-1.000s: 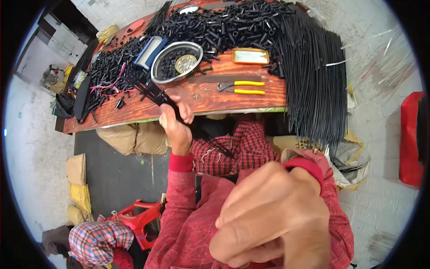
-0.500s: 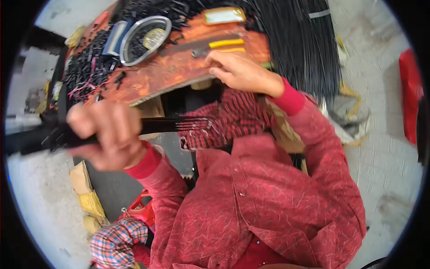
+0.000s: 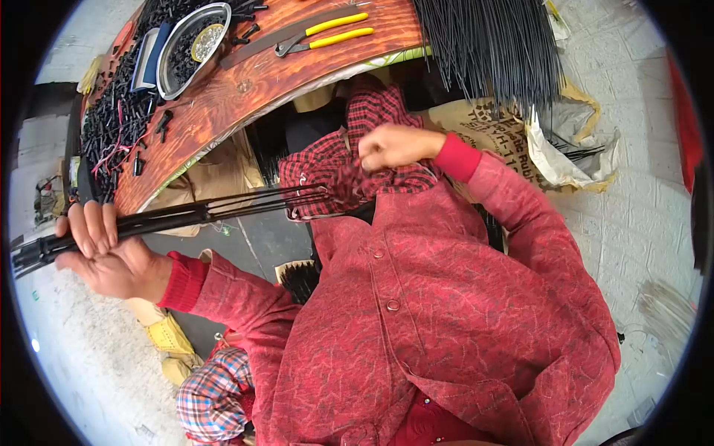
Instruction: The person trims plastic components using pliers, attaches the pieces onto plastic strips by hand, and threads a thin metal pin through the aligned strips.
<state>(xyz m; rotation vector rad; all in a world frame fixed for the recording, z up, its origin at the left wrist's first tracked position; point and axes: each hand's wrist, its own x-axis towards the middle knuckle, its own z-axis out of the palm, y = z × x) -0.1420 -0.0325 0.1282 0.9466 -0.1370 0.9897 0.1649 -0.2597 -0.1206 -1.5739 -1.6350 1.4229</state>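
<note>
My left hand is closed around a black umbrella frame, held roughly level at the left. Its thin ribs reach right, their tips over a red-and-black checked cloth on my lap. My right hand hovers above that cloth, apart from the frame, with its fingers curled in. Whatever may be between those fingers is hidden. Beyond, on the wooden table, lie end-cutting pincers with yellow handles.
An oval metal tray holds small black parts and a round yellow dish. Loose black parts pile at the table's left. A thick bundle of black rods hangs over its right edge. Another person's checked sleeve is lower left.
My right hand has come back from beside the pincers to above my lap. My left hand has shifted left and down with the umbrella frame. The view has shifted too.
</note>
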